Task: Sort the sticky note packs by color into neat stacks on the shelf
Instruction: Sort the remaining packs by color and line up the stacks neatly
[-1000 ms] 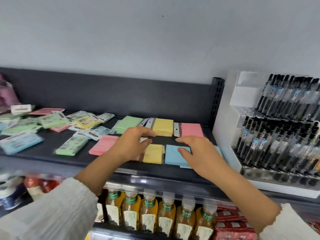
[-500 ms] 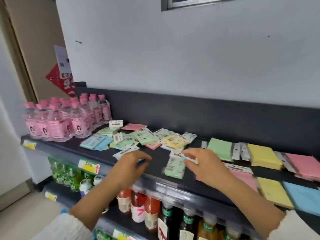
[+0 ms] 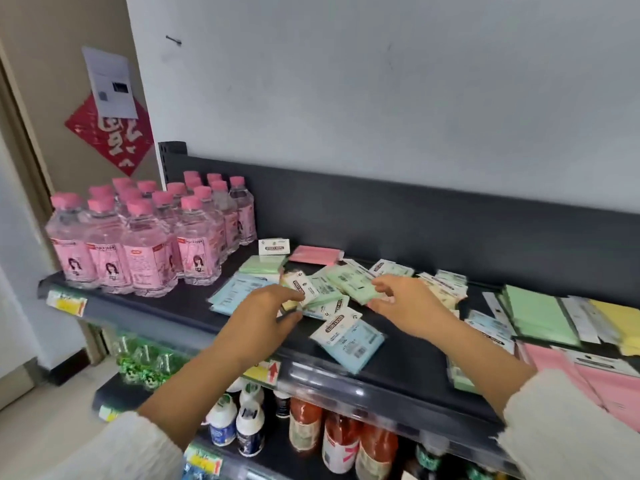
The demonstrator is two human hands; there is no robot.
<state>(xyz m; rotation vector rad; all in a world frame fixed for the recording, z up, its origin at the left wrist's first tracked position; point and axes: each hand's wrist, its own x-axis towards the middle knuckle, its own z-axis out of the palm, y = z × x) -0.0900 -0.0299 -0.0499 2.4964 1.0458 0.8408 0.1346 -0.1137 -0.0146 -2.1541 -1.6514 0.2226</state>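
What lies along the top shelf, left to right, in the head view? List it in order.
Pink-capped bottles → left hand → right hand, pinching a green pack → green stack → yellow stack. The jumbled packs around the hands overlap too much to order.

The bottles (image 3: 145, 244) are pink-capped, the shelf (image 3: 398, 370) dark grey, packs (image 3: 353, 341) blue, green, pink.

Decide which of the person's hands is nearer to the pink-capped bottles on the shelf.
Left. The left hand lies to the right of the pink-capped bottles, over the blue packs. The right hand is farther right, at a green pack.
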